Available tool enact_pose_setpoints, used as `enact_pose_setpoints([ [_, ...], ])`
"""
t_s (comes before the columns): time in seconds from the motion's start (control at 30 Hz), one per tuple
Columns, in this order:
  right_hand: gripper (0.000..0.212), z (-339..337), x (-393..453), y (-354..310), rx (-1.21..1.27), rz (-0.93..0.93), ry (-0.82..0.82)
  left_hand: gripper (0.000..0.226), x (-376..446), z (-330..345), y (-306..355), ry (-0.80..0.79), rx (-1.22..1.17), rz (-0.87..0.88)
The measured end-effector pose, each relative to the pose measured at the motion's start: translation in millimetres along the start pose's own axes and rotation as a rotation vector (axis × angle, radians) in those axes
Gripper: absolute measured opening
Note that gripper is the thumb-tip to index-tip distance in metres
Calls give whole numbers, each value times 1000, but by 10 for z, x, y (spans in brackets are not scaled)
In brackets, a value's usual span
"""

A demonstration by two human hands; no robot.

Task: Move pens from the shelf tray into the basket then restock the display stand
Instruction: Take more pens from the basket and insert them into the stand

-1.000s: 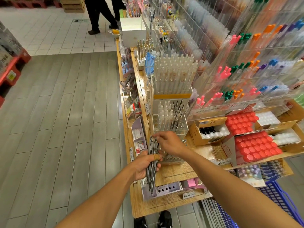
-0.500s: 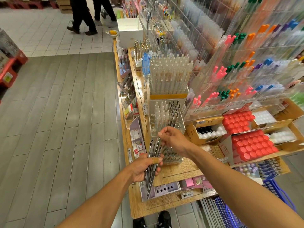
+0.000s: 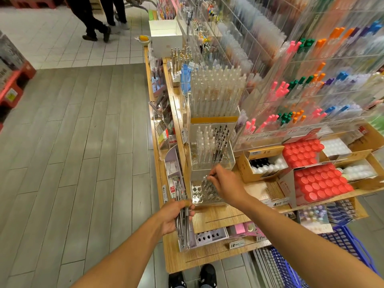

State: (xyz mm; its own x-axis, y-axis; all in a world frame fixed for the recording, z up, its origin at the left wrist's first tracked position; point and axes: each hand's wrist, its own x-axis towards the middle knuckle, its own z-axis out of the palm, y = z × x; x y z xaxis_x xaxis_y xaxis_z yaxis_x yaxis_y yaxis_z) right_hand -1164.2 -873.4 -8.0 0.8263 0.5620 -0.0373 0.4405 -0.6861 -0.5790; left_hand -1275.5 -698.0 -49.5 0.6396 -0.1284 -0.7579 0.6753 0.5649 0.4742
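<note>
- A person's left hand [image 3: 176, 215] grasps a bundle of silver-and-black pens [image 3: 184, 223], fingers and thumb wrapped round their barrels, the pens standing nearly upright at the front edge of a wooden shelf [image 3: 220, 217].
- The right hand [image 3: 225, 183], up and to the right of that bundle, has its fingertips pinched together at the lower tier of a clear acrylic display stand [image 3: 212, 161]; a thin pen seems to be between them, though it is too blurred to be sure.
- Just above the right hand, the stand's middle tier holds clear-barrelled pens on its left and dark pens [image 3: 221, 140] on its right; the tier above carries a dense row of clear pens [image 3: 216, 94].
- Handwritten price tags are readable: "18.00" [image 3: 236, 244] below and right of the bundle, "4.80" [image 3: 277, 203] right of the right wrist, and "1.20" [image 3: 250, 138] under the coloured-pen racks [image 3: 301, 96].
- Right of the right hand sit cardboard boxes of red-capped bottles [image 3: 320, 183] and white-capped ones; their printed labels are too small to read.
- A blue plastic basket [image 3: 351, 242] stands at lower right, beyond the right forearm.
- The floor beside the shelf is grey wood-look plank [image 3: 72, 152], giving way to white tile farther off, where the legs of two people [image 3: 99, 17] are seen walking.
- Black shoes [image 3: 191, 276] show beneath the shelf edge.
</note>
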Motion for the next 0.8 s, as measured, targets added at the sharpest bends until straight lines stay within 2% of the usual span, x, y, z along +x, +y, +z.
enact_pose_setpoints([
  [0.13,17,100,62,-24,-163,-81,-50,16,-19,74,54,-35,28,0],
  [0.23,21,160,120,-57,-316,-92,-45,41,-43,119,75,-35,30,21],
  [0.3,19,177,138,-98,-304,-95,-44,49,-58,145,92,-41,-5,51],
  [0.37,19,184,122,-156,-172,-79,-61,42,-82,185,114,-71,-15,89],
  [0.43,22,142,114,-217,49,38,-164,31,-95,217,129,-102,-7,127],
  [0.5,18,79,114,-257,316,172,-301,34,-111,230,144,-121,3,134],
  [0.57,11,3,117,-278,500,285,-361,42,-110,226,147,-147,20,125],
  [0.73,16,-101,103,-350,513,307,-374,46,-108,251,138,-182,67,113],
  [0.8,12,-123,89,-360,538,301,-344,47,-98,253,140,-183,61,115],
])
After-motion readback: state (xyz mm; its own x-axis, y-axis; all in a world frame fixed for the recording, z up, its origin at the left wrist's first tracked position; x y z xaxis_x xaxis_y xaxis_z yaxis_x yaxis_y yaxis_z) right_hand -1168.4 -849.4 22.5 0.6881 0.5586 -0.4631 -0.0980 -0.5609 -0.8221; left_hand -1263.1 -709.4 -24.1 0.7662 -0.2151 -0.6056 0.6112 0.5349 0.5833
